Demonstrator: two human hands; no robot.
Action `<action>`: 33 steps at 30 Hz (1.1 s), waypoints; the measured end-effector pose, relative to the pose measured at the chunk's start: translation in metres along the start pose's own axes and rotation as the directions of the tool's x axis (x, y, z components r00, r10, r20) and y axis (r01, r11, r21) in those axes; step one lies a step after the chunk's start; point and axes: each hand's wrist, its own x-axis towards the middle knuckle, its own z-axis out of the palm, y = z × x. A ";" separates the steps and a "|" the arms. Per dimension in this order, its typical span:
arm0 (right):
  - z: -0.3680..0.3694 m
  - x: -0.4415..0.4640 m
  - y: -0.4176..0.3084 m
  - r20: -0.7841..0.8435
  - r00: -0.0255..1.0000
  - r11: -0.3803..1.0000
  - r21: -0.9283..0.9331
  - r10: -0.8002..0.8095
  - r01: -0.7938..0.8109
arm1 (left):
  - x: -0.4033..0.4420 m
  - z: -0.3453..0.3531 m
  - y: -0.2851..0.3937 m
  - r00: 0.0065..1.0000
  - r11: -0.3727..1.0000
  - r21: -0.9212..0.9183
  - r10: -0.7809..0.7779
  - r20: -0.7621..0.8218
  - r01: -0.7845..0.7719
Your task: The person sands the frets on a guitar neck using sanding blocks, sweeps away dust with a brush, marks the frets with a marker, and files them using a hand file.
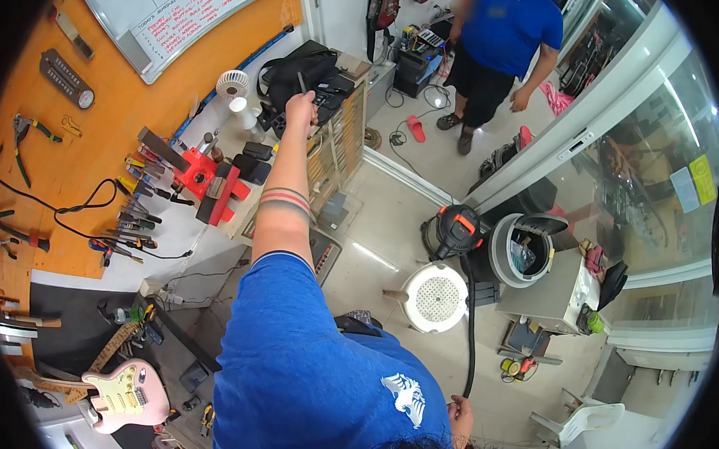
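Note:
My left arm reaches far forward over the bench, and my left hand (301,112) is closed around a slim dark object (301,82) that sticks up from the fist; its kind does not show. Just beyond the fist, a black bag (290,73) lies on the bench. My right hand (461,422) hangs low at my right side, partly hidden by my body. Its fingers look loosely bent. The black vacuum hose (471,342) runs down to this hand from the vacuum cleaner (454,231); whether the fingers hold it I cannot tell.
A red bench vise (197,173) and a small white fan (232,85) stand on the bench. A white round stool (436,298) and a grey bin (522,252) stand on the floor. A pink electric guitar (131,399) lies lower left. Another person (508,38) stands beyond the doorway.

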 end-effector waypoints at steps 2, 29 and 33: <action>0.001 0.001 -0.010 0.022 0.999 0.999 -0.045 0.027 -0.026 | 0.005 -0.003 0.000 1.000 1.000 0.008 -0.010 0.029 0.010; 0.051 0.037 0.107 0.151 0.982 0.994 0.000 -0.112 0.113 | 0.060 -0.028 0.013 0.995 0.991 -0.135 -0.017 -0.095 0.004; 0.057 0.039 0.104 0.145 0.981 0.991 -0.031 -0.126 0.132 | 0.030 -0.025 0.009 0.998 0.986 -0.157 -0.058 -0.040 0.051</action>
